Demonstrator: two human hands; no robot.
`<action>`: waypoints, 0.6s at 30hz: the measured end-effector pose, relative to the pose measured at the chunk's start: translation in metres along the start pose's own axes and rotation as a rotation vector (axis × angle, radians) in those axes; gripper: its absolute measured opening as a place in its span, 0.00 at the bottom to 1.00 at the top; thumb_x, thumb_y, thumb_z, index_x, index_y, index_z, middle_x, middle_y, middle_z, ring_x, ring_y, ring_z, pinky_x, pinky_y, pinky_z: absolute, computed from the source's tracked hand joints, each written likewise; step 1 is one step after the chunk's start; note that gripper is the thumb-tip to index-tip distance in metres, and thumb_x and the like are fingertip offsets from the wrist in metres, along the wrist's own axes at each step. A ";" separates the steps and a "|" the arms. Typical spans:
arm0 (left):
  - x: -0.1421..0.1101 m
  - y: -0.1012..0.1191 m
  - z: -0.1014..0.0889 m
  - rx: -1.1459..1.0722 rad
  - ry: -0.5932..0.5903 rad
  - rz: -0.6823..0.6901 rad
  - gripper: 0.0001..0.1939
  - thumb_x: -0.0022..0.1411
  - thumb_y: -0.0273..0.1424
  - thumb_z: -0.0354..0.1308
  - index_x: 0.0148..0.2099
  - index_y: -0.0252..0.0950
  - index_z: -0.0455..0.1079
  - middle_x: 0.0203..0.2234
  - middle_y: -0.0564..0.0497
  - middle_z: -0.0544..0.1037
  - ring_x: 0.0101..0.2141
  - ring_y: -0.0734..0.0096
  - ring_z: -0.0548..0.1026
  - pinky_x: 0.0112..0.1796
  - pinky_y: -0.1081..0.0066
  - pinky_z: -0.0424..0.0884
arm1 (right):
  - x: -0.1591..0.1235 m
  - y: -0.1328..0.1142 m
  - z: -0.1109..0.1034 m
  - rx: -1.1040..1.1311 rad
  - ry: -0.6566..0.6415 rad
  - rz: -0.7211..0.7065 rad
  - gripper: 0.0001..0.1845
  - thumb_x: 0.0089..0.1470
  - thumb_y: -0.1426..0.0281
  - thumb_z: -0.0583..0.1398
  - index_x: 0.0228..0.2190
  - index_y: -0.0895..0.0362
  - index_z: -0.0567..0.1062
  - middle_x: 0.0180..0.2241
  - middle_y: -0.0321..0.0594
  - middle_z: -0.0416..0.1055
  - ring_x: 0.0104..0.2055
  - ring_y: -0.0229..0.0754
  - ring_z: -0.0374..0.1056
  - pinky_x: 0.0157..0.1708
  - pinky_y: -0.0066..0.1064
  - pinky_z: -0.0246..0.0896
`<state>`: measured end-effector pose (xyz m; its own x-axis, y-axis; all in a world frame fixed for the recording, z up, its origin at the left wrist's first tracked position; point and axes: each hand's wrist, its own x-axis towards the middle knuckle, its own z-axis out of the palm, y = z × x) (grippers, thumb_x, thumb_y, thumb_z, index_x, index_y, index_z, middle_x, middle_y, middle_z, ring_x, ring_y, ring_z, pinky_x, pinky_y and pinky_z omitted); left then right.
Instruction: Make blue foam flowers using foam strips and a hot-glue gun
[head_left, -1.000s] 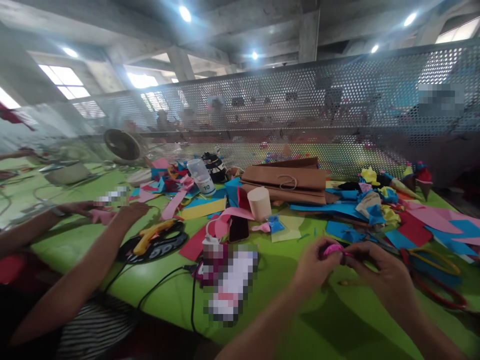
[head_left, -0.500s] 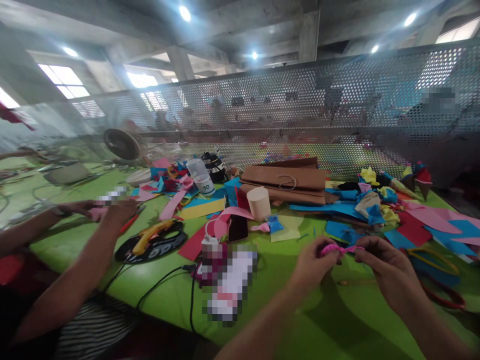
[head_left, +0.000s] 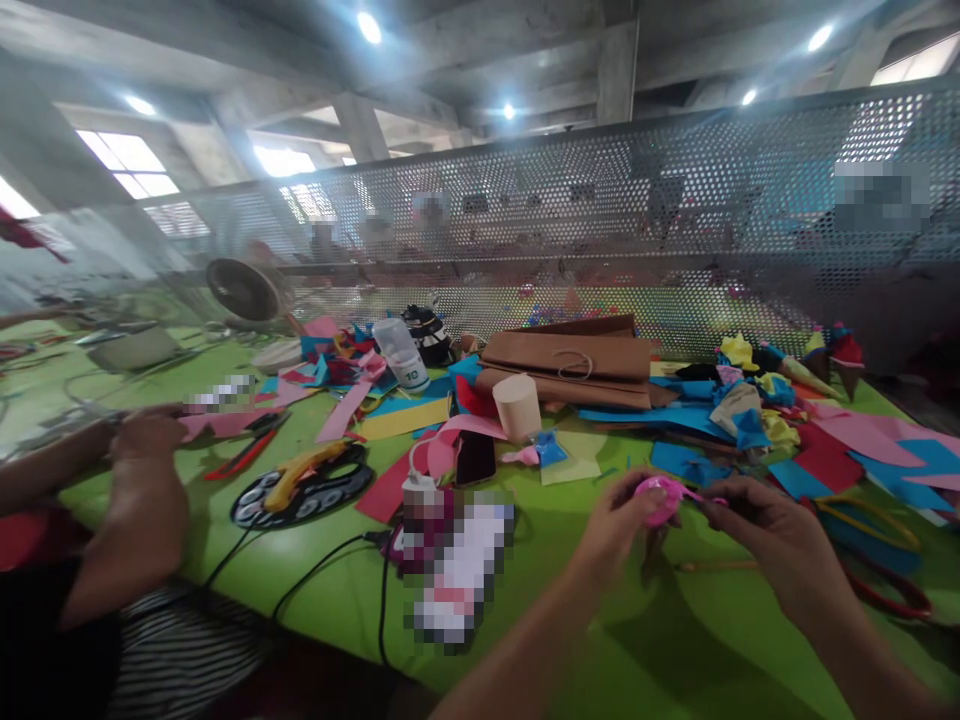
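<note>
My left hand (head_left: 616, 528) is closed around a bright pink crumpled paper ball (head_left: 661, 502), held just above the green table. Beneath the ball a small brown pointed piece (head_left: 654, 552) shows, like a paper cone. From the ball a thin twisted pink strip (head_left: 697, 497) runs across to my right hand (head_left: 761, 520), whose thumb and fingers pinch its end. Under my hands a thin wooden stick (head_left: 716, 566) lies on the table. Scissors with red-orange handles (head_left: 900, 597) rest beside my right wrist, partly over blue paper.
Coloured paper scraps (head_left: 825, 460) and folded brown sheets (head_left: 566, 365) spread along the back. A cream cup-like roll (head_left: 517, 407), dark phone (head_left: 476, 458), lit phone (head_left: 465, 570), power socket with cables (head_left: 424, 530) and yellow glue gun (head_left: 296, 475) stand leftward. A co-worker's hand (head_left: 154, 430) is at left.
My left hand has turned the pink piece, so its round top and the brown point now show. The strip stays stretched to my right hand. The co-worker's hand has drawn back leftward, leaving red-handled scissors visible.
</note>
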<state>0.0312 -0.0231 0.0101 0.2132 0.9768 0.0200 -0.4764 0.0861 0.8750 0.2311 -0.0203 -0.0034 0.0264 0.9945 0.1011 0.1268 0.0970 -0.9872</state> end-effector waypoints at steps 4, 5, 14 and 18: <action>0.004 -0.002 -0.004 -0.052 0.088 0.045 0.22 0.51 0.45 0.74 0.39 0.33 0.78 0.27 0.51 0.76 0.26 0.74 0.71 0.30 0.73 0.66 | 0.002 -0.003 -0.002 0.313 0.007 0.112 0.17 0.44 0.57 0.77 0.33 0.51 0.82 0.33 0.34 0.73 0.34 0.38 0.66 0.32 0.27 0.65; 0.005 -0.002 -0.005 -0.049 0.091 0.040 0.21 0.51 0.45 0.74 0.39 0.33 0.78 0.27 0.51 0.76 0.27 0.74 0.71 0.30 0.74 0.66 | 0.002 -0.005 -0.003 0.392 -0.010 0.132 0.16 0.44 0.58 0.77 0.32 0.51 0.82 0.35 0.34 0.73 0.34 0.37 0.66 0.33 0.26 0.66; 0.006 -0.001 -0.003 0.004 0.013 -0.069 0.27 0.42 0.43 0.79 0.41 0.33 0.77 0.29 0.52 0.76 0.31 0.73 0.72 0.36 0.73 0.66 | 0.006 -0.011 -0.005 0.710 -0.096 0.268 0.17 0.43 0.66 0.77 0.37 0.51 0.82 0.32 0.35 0.71 0.34 0.38 0.68 0.32 0.25 0.71; 0.006 -0.002 -0.003 0.023 0.003 -0.108 0.31 0.42 0.45 0.79 0.43 0.33 0.76 0.29 0.50 0.77 0.30 0.72 0.72 0.33 0.72 0.64 | 0.006 -0.010 -0.004 0.770 -0.101 0.293 0.12 0.44 0.66 0.75 0.30 0.54 0.81 0.31 0.35 0.68 0.30 0.34 0.62 0.31 0.25 0.70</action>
<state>0.0310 -0.0168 0.0075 0.2594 0.9627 -0.0765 -0.4311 0.1863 0.8829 0.2339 -0.0149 0.0075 -0.1409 0.9788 -0.1484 -0.5867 -0.2034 -0.7838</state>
